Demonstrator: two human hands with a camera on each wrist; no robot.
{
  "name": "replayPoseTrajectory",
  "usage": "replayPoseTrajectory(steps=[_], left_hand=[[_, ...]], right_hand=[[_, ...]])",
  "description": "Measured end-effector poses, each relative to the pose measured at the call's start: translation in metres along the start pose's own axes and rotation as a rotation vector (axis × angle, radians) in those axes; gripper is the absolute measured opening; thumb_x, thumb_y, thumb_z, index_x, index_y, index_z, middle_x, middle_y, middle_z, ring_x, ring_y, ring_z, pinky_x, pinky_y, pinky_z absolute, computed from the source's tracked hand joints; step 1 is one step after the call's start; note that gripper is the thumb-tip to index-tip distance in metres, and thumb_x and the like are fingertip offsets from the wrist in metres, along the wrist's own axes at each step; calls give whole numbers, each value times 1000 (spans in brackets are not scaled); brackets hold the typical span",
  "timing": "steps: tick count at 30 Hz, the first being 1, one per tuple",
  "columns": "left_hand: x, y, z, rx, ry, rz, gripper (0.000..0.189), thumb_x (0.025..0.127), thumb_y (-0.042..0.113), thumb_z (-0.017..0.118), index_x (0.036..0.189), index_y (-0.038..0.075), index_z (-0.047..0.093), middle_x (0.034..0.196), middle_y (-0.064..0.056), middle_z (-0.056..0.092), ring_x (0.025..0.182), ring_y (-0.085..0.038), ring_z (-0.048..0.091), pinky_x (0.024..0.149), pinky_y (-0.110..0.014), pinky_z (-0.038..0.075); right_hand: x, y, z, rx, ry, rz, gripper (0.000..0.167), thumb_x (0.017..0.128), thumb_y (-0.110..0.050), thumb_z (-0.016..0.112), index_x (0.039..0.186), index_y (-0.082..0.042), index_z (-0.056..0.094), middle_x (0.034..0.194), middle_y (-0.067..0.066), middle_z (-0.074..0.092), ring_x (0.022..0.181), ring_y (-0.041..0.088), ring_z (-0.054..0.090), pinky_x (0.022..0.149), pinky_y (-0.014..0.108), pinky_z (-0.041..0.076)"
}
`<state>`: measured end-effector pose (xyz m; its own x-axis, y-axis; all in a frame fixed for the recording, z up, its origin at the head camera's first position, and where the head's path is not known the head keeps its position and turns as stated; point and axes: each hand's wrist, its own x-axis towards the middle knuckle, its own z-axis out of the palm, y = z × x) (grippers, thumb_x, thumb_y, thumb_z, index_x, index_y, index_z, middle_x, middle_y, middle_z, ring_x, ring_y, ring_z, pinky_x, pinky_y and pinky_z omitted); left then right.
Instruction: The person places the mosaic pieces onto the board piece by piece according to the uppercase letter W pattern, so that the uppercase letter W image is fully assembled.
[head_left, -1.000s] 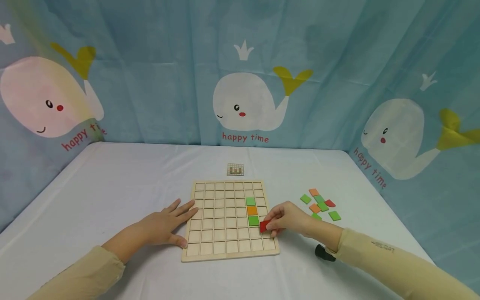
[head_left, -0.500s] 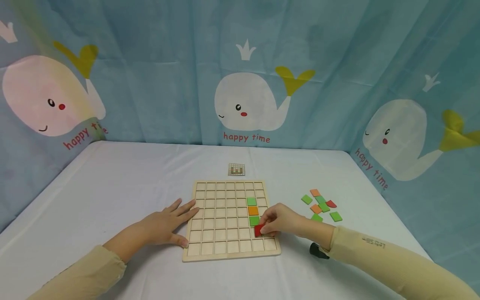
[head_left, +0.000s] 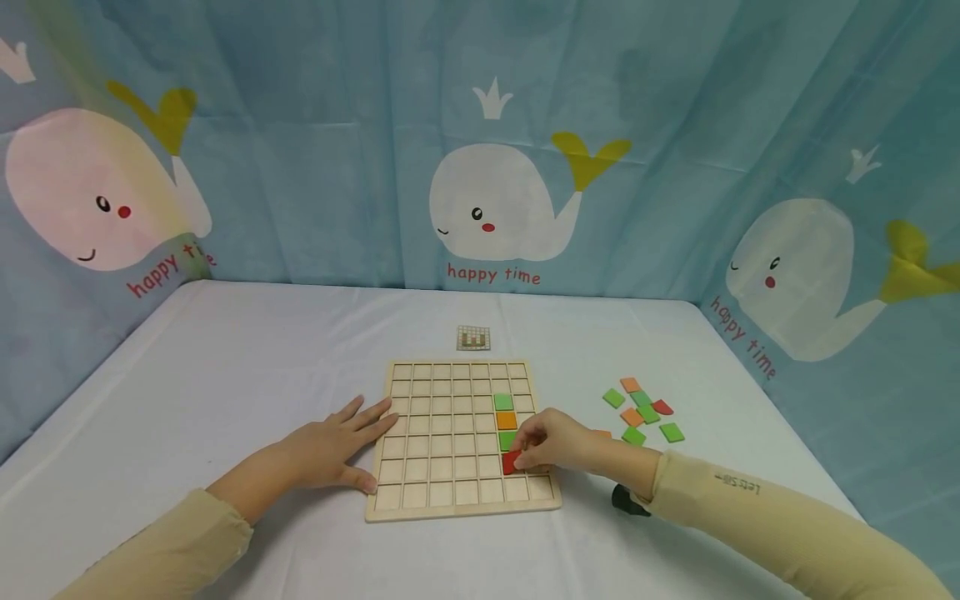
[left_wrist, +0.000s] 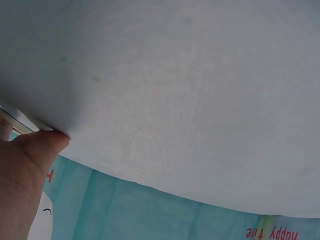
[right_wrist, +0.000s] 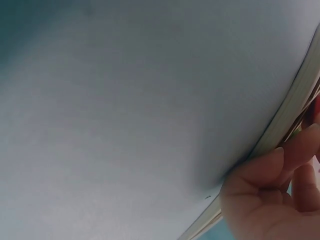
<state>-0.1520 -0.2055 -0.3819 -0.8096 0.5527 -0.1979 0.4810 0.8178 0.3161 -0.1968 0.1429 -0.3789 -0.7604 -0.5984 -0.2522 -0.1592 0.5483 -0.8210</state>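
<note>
My right hand (head_left: 555, 442) pinches a red square tile (head_left: 511, 462) over a cell of the wooden grid board (head_left: 420, 471), just below a column of tiles. That column holds a light green tile (head_left: 503, 402), an orange tile (head_left: 506, 421) and a green tile (head_left: 507, 441), the last partly behind my fingers. Along the board's left edge, my left hand (head_left: 330, 450) rests with its fingers spread, fingertips and thumb touching the frame. In the right wrist view the red tile (right_wrist: 317, 107) barely shows past the fingers, beside the board's edge.
Several loose green, orange and red tiles (head_left: 647, 412) lie on the white tablecloth (head_left: 300, 350) to the board's right. A small card with a grid pattern (head_left: 473, 338) lies beyond the board. A black object (head_left: 628, 501) sits partly under my right sleeve.
My right hand has moved left and slightly down, bringing the red tile from the board's right side to the cell under the green tile. My left hand has stayed in place on the board.
</note>
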Motion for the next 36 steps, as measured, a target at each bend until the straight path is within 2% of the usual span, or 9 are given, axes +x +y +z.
replayPoseTrajectory(steps=[10,15,21,28,36], left_hand=[[2,-1,1,0,-18,-26,99,77,66,62,153,11,30,161,-10,16,141,-49,15,89,-74,35],[2,-1,0,6,-15,-20,99,77,66,62,153,10,30,161,-11,16,141,-51,15,88,-74,35],[2,-1,1,5,-21,-18,99,78,65,61,153,10,29,161,-11,16,141,-50,15,89,-74,35],[4,-3,3,7,-20,-7,99,78,66,62,153,10,30,160,-12,17,140,-51,16,86,-74,37],[5,-3,3,3,-29,-24,100,77,68,60,154,11,29,161,-10,16,141,-49,15,88,-74,36]], right_hand=[[0,-3,2,-30,22,19,7,82,-1,76,84,0,69,59,-5,50,53,7,42,50,19,36],[0,-3,1,-10,22,25,9,82,-1,77,86,0,69,61,-4,52,54,8,43,51,21,37],[-1,-1,-3,38,24,40,10,83,-2,76,90,1,70,64,-2,57,57,10,49,55,24,44],[-5,7,-17,46,75,51,11,84,-6,75,93,0,71,67,-1,56,61,12,53,59,27,48],[-17,6,-47,12,181,82,16,88,-7,71,102,2,70,72,1,60,65,17,54,63,34,48]])
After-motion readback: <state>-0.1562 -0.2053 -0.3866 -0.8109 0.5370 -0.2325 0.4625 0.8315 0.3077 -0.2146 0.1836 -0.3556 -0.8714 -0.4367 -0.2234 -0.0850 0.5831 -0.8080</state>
